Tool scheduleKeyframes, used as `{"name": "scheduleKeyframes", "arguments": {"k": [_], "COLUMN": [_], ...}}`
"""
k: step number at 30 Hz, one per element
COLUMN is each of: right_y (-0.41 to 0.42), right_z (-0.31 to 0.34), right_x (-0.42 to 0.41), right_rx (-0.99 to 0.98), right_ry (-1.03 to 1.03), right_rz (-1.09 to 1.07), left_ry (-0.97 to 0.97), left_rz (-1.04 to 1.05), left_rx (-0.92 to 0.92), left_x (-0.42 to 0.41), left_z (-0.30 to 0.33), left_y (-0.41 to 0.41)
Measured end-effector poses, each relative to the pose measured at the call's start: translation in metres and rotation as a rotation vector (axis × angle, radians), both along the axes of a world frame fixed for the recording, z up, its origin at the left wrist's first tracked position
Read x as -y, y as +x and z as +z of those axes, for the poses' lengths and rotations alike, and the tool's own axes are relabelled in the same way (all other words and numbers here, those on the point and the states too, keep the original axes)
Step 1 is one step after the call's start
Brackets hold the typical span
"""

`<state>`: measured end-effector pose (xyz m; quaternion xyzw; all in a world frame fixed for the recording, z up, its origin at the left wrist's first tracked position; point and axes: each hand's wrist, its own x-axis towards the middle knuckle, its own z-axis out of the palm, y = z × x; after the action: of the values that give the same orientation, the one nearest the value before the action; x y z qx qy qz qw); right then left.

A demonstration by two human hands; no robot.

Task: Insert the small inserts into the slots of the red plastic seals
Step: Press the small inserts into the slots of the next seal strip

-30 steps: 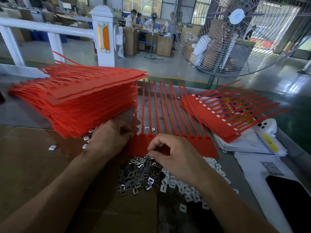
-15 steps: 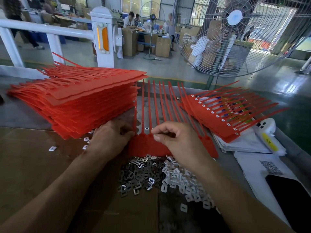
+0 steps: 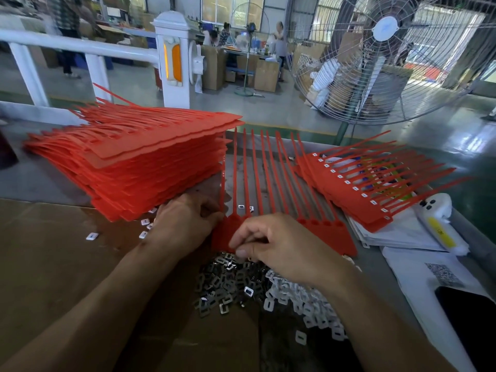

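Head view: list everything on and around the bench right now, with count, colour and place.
seal strip being filled: one, red, centre, tails pointing away
blank seal stack: one tall pile, red, left
finished seal strips: a fanned few, red with white inserts, right
metal inserts: heap, silver, front of the strip
white inserts: heap, white, right of the metal ones
loose inserts: several, white, on the cardboard at left
cardboard sheet: one, brown, left front
handheld device: one, white and yellow, far right
papers: white, right
fan: one, grey, behind
left hand: holds the strip's left end
right hand: pinching at the heap's edge
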<state>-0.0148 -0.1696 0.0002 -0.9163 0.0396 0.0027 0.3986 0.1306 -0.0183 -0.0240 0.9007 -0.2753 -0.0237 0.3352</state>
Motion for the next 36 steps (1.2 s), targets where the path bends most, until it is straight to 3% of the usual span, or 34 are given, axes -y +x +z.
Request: {"name": "scheduleKeyframes", "arguments": {"k": [11, 19, 29, 36], "right_y": [-0.003, 0.007, 0.03, 0.036], "right_z": [-0.001, -0.002, -0.012, -0.015], "right_x": [-0.001, 0.005, 0.012, 0.004], "right_rx": [0.098, 0.26, 0.23, 0.255], "right_ry": [-0.045, 0.09, -0.002, -0.149], "right_rz": [0.002, -0.25, -0.409, -0.338], "left_ry": [0.041, 0.037, 0.056, 0.071], "left_rz": [-0.017, -0.01, -0.018, -0.027], "left_rx": [0.011, -0.002, 0.01, 0.021], "left_x": [-0.001, 0.0, -0.001, -0.001], "left_z": [0.004, 0.005, 0.006, 0.006], "left_y": [-0.003, -0.005, -0.006, -0.007]}}
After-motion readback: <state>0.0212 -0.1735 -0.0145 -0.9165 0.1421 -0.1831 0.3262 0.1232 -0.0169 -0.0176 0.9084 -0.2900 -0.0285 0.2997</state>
